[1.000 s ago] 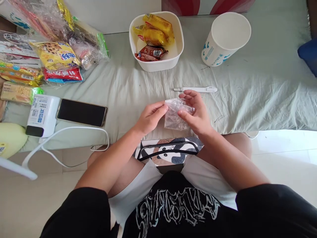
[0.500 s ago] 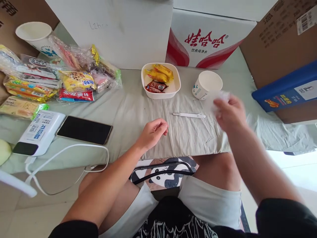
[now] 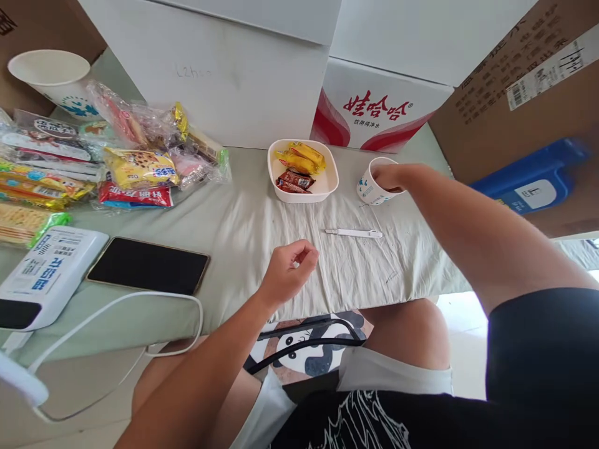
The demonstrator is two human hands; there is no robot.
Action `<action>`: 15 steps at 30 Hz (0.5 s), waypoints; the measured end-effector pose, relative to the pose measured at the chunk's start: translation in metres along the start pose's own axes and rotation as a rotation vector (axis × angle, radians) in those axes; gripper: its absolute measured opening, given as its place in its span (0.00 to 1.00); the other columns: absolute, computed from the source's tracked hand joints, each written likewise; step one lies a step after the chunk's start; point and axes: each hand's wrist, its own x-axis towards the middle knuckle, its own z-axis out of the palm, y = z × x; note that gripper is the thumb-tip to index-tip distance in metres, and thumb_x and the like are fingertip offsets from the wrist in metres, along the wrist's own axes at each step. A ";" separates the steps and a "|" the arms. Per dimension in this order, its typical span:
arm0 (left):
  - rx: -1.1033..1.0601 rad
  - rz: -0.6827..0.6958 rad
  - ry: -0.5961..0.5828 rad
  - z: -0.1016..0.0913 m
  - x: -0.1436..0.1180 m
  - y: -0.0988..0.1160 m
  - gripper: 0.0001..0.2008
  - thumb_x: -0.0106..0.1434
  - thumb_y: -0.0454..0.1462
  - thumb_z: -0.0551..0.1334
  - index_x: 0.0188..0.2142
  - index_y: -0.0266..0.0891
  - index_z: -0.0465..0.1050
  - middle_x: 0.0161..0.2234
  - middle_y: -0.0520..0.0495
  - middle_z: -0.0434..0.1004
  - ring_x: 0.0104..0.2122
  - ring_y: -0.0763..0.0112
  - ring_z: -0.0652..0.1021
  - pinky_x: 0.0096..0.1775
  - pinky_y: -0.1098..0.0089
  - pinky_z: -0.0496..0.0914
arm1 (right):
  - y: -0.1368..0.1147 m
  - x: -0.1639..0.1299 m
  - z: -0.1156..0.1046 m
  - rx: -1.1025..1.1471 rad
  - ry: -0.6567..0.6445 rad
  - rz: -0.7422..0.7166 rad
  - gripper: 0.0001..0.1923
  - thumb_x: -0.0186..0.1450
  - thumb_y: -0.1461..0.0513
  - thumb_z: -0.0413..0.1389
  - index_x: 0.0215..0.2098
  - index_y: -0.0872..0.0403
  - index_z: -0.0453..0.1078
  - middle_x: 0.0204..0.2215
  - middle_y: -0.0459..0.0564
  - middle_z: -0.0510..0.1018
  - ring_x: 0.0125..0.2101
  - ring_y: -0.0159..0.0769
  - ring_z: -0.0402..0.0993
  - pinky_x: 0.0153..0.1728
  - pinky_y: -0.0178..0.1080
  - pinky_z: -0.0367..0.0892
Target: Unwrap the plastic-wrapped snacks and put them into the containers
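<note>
My right hand (image 3: 391, 177) reaches down into a white paper cup (image 3: 371, 189) with a blue print; its fingers are hidden inside, so whether they hold anything does not show. My left hand (image 3: 289, 269) rests on the cloth with its fingers curled in and the thumb against them, nothing visible in it. Between the two hands lies a slim white utility knife (image 3: 353, 233). Behind it a white plastic bowl (image 3: 304, 197) holds yellow-wrapped snacks (image 3: 299, 159) and dark red-brown packets (image 3: 294, 181).
Several packaged snacks (image 3: 140, 168) are heaped at the left beside another paper cup (image 3: 51, 72). A black phone (image 3: 150, 265), a white power bank (image 3: 51, 274) and a white cable (image 3: 201, 312) lie nearer. White boxes (image 3: 243, 87) line the back; a blue package (image 3: 538, 178) stands right.
My right hand, which held a crumpled translucent wrapper above the table, has moved into the paper cup. My left hand stays curled in about the same place. The view has shifted slightly.
</note>
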 end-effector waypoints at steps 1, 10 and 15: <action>-0.011 0.003 0.007 0.000 -0.001 0.001 0.15 0.63 0.46 0.62 0.25 0.41 0.68 0.21 0.52 0.66 0.25 0.71 0.68 0.27 0.69 0.61 | -0.006 0.002 -0.007 -0.015 -0.067 0.034 0.22 0.58 0.65 0.70 0.13 0.56 0.66 0.16 0.43 0.71 0.25 0.25 0.69 0.30 0.35 0.62; -0.058 0.016 0.041 -0.003 -0.002 0.002 0.16 0.62 0.46 0.61 0.22 0.42 0.65 0.19 0.53 0.62 0.23 0.73 0.64 0.27 0.68 0.59 | -0.111 -0.008 0.046 -0.523 -0.109 -0.242 0.07 0.64 0.62 0.65 0.29 0.51 0.74 0.28 0.51 0.79 0.37 0.43 0.76 0.42 0.45 0.69; -0.061 0.014 0.043 -0.003 -0.004 0.000 0.16 0.63 0.46 0.61 0.23 0.42 0.65 0.20 0.53 0.61 0.23 0.72 0.63 0.27 0.67 0.59 | -0.132 -0.040 0.112 -0.381 -0.225 -0.414 0.11 0.63 0.54 0.66 0.29 0.49 0.71 0.28 0.51 0.78 0.35 0.46 0.74 0.40 0.47 0.70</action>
